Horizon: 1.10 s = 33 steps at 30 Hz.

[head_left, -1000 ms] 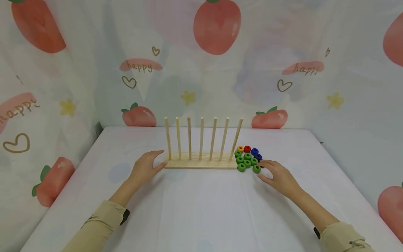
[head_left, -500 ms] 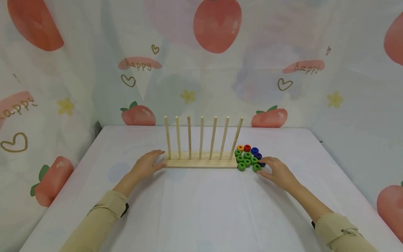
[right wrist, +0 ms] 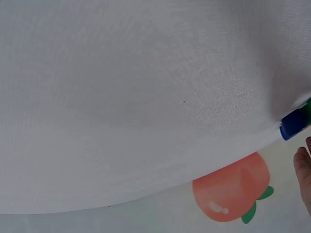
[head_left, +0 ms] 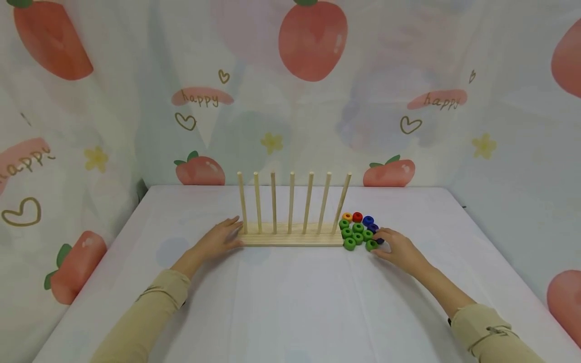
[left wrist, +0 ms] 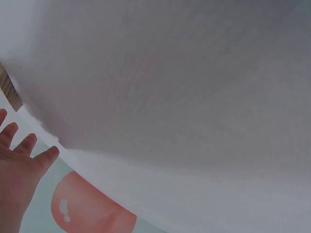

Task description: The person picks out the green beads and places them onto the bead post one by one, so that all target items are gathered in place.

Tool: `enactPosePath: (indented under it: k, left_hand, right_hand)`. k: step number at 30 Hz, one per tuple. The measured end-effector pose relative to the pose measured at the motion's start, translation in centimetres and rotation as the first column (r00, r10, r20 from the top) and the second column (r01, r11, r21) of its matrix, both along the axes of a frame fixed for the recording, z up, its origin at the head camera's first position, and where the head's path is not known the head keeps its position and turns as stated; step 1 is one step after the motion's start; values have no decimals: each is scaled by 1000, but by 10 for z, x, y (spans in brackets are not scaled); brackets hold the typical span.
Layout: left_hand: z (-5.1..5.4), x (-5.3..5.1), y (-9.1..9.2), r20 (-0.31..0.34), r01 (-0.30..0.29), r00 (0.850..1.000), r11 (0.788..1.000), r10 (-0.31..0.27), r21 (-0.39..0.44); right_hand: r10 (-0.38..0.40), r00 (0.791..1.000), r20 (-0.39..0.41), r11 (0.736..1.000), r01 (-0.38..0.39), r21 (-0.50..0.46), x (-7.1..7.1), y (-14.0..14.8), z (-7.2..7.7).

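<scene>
- Pale wooden stand [head_left: 292, 241], a flat rectangular board with seven upright round wooden pegs [head_left: 292, 201], lies between the two hands.
- Small, thick green rings [head_left: 358, 231] cluster between the stand's far end from the left hand [head_left: 221, 238] and the right hand [head_left: 401, 249].
- An orange ring [head_left: 347, 219], a red ring [head_left: 357, 220] and a blue ring [head_left: 368, 223] sit beyond the right hand's fingers; a dark blue ring [head_left: 372, 231] is just beside them.
- The left hand is spread at the stand's near end; contact is uncertain.
- The right hand's thumb and fingers are apart, slightly bent, at the cluster's edge; whether they touch a ring I cannot tell.
- Every peg is bare; all visible rings lie loose, none threaded.
- White cloth-covered table [head_left: 290, 297] under both hands; beyond it, fruit-printed fabric [head_left: 313, 131] hangs as walls.
</scene>
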<state>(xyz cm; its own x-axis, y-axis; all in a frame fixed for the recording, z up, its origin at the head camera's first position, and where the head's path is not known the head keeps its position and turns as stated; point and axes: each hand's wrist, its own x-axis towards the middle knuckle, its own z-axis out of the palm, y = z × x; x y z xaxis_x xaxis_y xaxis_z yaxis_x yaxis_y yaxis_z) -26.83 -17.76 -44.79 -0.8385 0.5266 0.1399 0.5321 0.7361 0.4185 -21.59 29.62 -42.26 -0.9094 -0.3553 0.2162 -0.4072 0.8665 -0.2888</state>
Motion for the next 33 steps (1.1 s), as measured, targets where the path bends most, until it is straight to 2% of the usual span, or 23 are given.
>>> enactPosePath:
  k: [4, 7, 11, 18, 33]
  left_hand:
    - [-1, -1, 1, -3, 20, 1000, 999, -20, -40]
    - [-1, 0, 1, -2, 10, 1000, 997, -10, -79]
    - [0, 0, -1, 34, -13, 999, 995, 16, -99]
    - [-1, -1, -2, 77, -24, 997, 997, 31, -79]
    - [1, -2, 5, 98, -17, 995, 998, 24, -67]
  right_hand:
    - [7, 1000, -10, 1000, -7, 7, -1, 0, -2]
    - [14, 1000, -23, 1000, -14, 9, -2, -1, -4]
    - [13, 1000, -10, 1000, -13, 4, -4, -3, -5]
    - [-27, 999, 26, 1000, 27, 15, -5, -4, -4]
    - [-39, 998, 46, 999, 38, 30, -10, -1, -7]
